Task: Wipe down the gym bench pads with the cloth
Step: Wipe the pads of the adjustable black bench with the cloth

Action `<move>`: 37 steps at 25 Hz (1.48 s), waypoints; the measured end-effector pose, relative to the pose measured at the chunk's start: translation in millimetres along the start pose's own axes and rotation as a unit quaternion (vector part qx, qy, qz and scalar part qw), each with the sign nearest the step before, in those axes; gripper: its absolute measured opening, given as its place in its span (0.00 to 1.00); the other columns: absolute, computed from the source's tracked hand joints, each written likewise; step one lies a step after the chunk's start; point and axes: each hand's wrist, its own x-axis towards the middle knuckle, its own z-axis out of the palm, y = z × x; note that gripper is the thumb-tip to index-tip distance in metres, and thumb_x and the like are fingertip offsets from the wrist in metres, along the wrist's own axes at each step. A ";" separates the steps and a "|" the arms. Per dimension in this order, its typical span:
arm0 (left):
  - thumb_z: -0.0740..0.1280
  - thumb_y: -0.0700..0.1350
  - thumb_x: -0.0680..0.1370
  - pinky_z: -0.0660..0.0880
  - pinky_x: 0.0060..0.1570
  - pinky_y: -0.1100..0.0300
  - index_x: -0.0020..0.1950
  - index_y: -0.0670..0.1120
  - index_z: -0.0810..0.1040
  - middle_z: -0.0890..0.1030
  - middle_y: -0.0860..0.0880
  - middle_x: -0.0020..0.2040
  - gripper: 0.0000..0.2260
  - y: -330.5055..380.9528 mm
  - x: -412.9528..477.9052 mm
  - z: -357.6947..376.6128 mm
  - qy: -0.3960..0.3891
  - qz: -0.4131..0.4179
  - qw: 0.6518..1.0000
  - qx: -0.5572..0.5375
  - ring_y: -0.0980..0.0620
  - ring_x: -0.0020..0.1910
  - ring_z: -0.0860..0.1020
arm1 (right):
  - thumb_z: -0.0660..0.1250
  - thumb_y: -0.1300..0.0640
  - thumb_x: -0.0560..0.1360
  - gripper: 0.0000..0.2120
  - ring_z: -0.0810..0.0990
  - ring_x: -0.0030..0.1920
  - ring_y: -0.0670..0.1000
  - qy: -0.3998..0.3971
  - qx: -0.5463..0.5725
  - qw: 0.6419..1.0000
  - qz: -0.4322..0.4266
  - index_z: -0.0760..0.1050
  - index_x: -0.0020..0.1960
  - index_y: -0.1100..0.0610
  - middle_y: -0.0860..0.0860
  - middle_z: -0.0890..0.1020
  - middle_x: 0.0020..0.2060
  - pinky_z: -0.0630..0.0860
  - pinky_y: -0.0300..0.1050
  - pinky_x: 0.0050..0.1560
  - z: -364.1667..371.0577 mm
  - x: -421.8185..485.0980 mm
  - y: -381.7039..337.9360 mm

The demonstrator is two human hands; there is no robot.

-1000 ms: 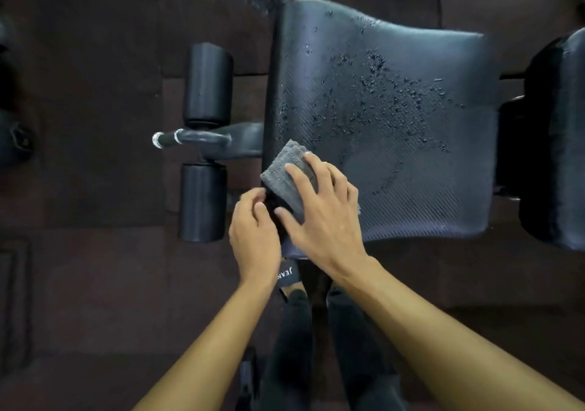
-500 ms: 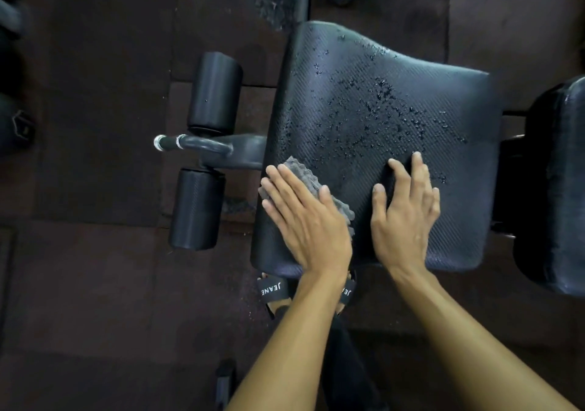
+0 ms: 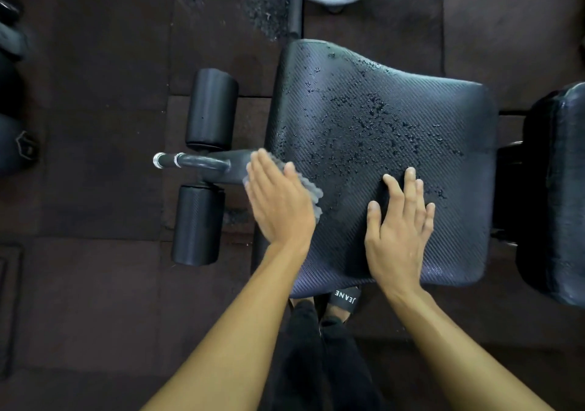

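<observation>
Wet pad [image 3: 395, 119]; cloth [image 3: 311, 189] perhaps over its left edge

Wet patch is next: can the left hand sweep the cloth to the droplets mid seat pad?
Probably yes. The left hand presses the cloth flat at the left edge of the seat pad, and bare pad lies between it and the droplets. The right hand rests nearer the person, off that path.

left hand [image 3: 278, 203]: palm down, flat, fingers straight and close together | right hand [image 3: 399, 221]: palm down, flat, fingers straight and slightly fanned, thumb out to the side | left forearm [image 3: 237, 331], right forearm [image 3: 459, 341]: bare, stretched forward, wrists nearer together than elbows
</observation>
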 end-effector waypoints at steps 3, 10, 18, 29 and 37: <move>0.49 0.53 0.85 0.51 0.78 0.47 0.80 0.39 0.52 0.55 0.42 0.80 0.27 7.8 13.2 5.3 -0.008 0.072 0.996 0.057 0.45 0.80 0.53 | 0.57 0.52 0.83 0.22 0.46 0.80 0.48 -0.001 -0.002 1.000 0.009 0.60 0.76 0.49 0.48 0.51 0.81 0.42 0.55 0.79 0.7 0.1 -2.7; 0.45 0.57 0.83 0.53 0.78 0.45 0.80 0.40 0.46 0.49 0.43 0.81 0.31 -14.4 -14.6 -4.1 -0.055 0.021 0.998 0.019 0.46 0.80 0.48 | 0.63 0.54 0.79 0.16 0.59 0.75 0.54 0.056 0.009 0.996 0.064 0.71 0.67 0.52 0.51 0.63 0.76 0.52 0.58 0.75 -8.3 14.9 -24.7; 0.49 0.53 0.85 0.48 0.78 0.50 0.80 0.41 0.47 0.49 0.44 0.81 0.28 62.4 117.9 4.7 -0.061 0.106 0.992 0.010 0.47 0.80 0.47 | 0.60 0.47 0.81 0.23 0.54 0.78 0.53 0.066 -0.046 0.996 0.049 0.64 0.74 0.49 0.50 0.57 0.79 0.45 0.58 0.77 -27.5 104.1 -7.7; 0.47 0.50 0.84 0.50 0.78 0.46 0.80 0.41 0.51 0.52 0.44 0.81 0.26 86.8 70.7 28.2 -0.021 0.374 0.916 0.144 0.46 0.80 0.50 | 0.53 0.44 0.83 0.26 0.41 0.80 0.48 -0.015 -0.054 0.997 0.060 0.51 0.79 0.45 0.46 0.45 0.81 0.38 0.56 0.78 -30.1 115.3 -2.0; 0.48 0.51 0.85 0.45 0.78 0.48 0.80 0.40 0.45 0.46 0.43 0.81 0.27 69.3 98.1 6.8 -0.024 0.160 0.982 0.100 0.46 0.80 0.44 | 0.53 0.43 0.83 0.27 0.43 0.80 0.48 -0.015 -0.048 0.998 0.048 0.54 0.79 0.45 0.46 0.47 0.81 0.40 0.55 0.78 -36.1 113.9 1.0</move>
